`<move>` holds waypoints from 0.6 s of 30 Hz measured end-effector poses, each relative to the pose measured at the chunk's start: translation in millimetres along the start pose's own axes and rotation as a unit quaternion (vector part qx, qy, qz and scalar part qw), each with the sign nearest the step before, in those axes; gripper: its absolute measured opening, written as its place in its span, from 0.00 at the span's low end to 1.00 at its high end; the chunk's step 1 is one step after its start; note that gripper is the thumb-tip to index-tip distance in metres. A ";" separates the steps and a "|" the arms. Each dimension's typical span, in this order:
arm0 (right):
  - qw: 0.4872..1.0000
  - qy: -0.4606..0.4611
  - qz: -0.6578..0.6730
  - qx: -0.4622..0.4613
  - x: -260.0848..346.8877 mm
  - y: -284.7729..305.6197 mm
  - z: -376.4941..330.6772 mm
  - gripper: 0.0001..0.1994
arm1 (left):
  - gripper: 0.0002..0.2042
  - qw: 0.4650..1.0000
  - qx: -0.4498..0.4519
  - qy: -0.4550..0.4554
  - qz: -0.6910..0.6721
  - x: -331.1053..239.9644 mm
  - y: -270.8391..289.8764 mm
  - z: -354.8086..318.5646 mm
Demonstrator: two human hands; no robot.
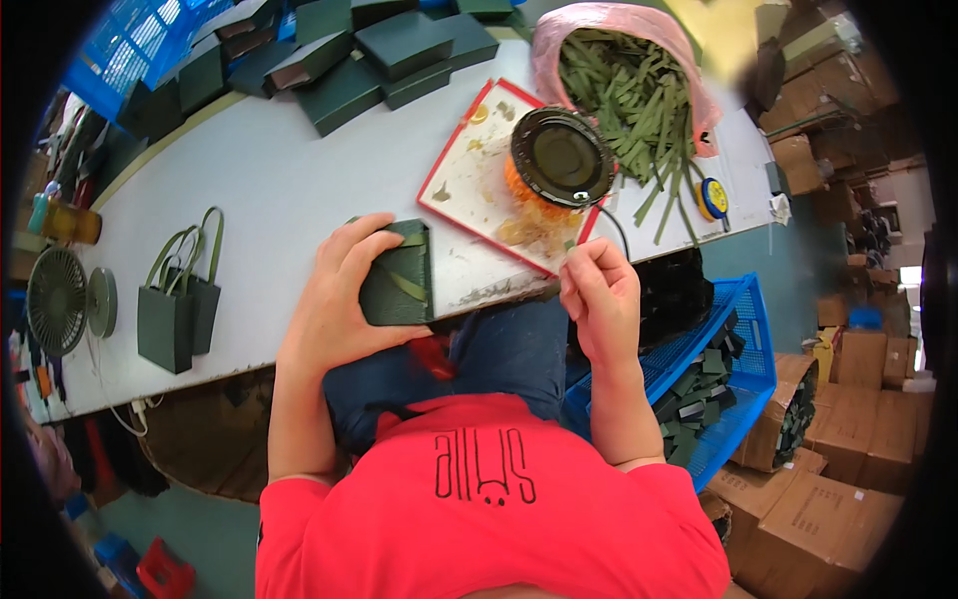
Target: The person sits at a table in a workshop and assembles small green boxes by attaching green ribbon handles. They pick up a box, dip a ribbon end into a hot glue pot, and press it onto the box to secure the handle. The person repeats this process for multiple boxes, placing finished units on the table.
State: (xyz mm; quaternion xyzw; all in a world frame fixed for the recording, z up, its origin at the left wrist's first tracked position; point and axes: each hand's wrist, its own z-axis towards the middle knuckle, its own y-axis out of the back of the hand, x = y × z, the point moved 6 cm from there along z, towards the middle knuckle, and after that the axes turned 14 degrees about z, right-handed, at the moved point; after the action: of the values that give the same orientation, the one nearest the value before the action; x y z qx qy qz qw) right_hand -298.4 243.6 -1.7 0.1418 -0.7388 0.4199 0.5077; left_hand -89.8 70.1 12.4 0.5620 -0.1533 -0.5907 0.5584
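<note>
My left hand (344, 290) holds a small dark green box (394, 290) at the front edge of the table, thumb along its near side and fingers over the far side. A green ribbon strip (407, 286) lies across the box's face. My right hand (603, 290) is closed in a pinch by the near corner of a red-rimmed board (469, 170) smeared with yellowish residue. A tiny greenish tip shows at its fingertips, too small to name. On the board stands a round pot (562, 157) with a black top and orange sides.
A pink bag (559, 30) of loose green strips stands at the back right, beside a yellow-and-blue tape measure (712, 199). Green boxes (404, 45) are heaped at the back. Small green bags (168, 319) and a fan (58, 299) stand left. A blue crate (743, 389) is below right.
</note>
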 end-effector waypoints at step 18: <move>0.941 -0.262 -0.099 0.188 -49.4 -66.5 -33.9 0.11 | 0.43 0.988 0.042 -0.093 -0.120 -22.1 8.4 8.1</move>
State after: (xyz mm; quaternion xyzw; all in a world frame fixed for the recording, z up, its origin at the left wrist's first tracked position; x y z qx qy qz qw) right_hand -212.8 218.4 -8.5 0.4120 -0.7356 0.4467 0.2993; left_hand -98.1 82.1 32.7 0.5419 -0.1601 -0.6961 0.4429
